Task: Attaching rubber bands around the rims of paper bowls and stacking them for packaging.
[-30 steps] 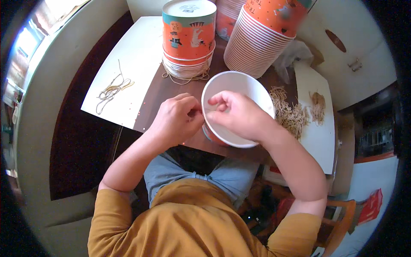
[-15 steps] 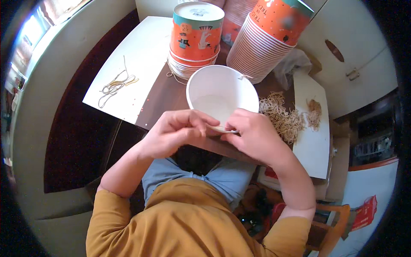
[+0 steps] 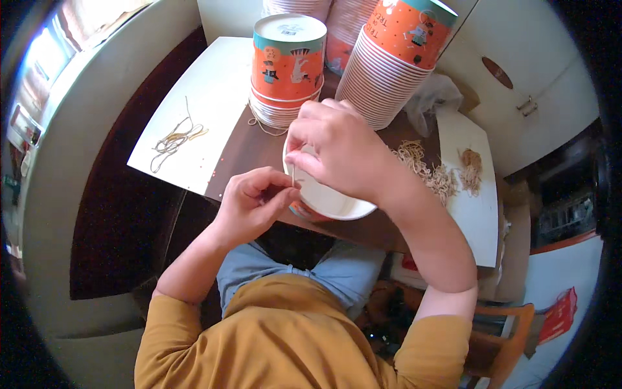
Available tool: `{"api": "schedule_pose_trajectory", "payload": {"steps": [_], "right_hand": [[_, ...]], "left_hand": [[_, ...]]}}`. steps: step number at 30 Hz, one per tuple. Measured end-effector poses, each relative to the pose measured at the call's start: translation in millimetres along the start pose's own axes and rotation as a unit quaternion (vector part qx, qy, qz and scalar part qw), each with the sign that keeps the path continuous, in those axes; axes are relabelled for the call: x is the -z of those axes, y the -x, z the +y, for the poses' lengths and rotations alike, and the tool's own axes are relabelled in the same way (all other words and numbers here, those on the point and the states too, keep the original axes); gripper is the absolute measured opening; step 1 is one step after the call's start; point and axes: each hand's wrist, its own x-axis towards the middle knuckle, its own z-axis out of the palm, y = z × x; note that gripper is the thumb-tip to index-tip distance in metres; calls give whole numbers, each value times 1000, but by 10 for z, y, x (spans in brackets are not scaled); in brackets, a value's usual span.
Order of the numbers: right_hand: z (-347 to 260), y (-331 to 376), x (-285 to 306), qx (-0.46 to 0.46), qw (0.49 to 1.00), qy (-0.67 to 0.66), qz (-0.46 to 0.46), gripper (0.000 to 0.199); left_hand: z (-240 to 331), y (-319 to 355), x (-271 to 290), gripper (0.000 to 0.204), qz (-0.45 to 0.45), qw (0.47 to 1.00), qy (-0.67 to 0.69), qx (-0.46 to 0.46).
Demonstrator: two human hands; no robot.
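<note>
A paper bucket [image 3: 346, 206], white inside and orange outside, stands at the table's near edge with its mouth up. A short pale string [image 3: 293, 174] runs upright at its left rim between my two hands. My left hand [image 3: 259, 200] pinches the string's lower part, thumb and forefinger together at the rim. Above the bucket's mouth, my right hand [image 3: 337, 146] is closed with its fingertips on the upper end of the string. It hides much of the bucket's far side.
Behind stand a short upside-down bucket stack [image 3: 288, 65] and a taller leaning stack [image 3: 382, 84]. Heaps of beige string [image 3: 427, 172] and a smaller bundle [image 3: 472, 170] lie at the right. Loose cords [image 3: 175, 142] rest on the white left panel. A wooden chair [image 3: 505, 343] stands at lower right.
My right hand has risen from the near rim, up and left over the bucket, drawing the string upward. My left hand has shifted slightly left and stays near the rim.
</note>
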Motion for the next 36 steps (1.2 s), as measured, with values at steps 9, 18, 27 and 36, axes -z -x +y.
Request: {"api": "schedule_pose_trajectory", "payload": {"steps": [9, 18, 27, 36], "right_hand": [[-311, 615, -255, -41, 984, -37, 170, 15], [-279, 564, -438, -96, 978, -35, 183, 10], [-310, 555, -624, -158, 972, -28, 169, 21], [-227, 502, -640, -109, 974, -76, 183, 12]], "left_hand": [[-64, 47, 60, 6, 7, 991, 121, 56], [-33, 22, 78, 5, -23, 986, 150, 75], [25, 2, 71, 6, -54, 976, 182, 110], [8, 5, 118, 7, -61, 976, 169, 120]]}}
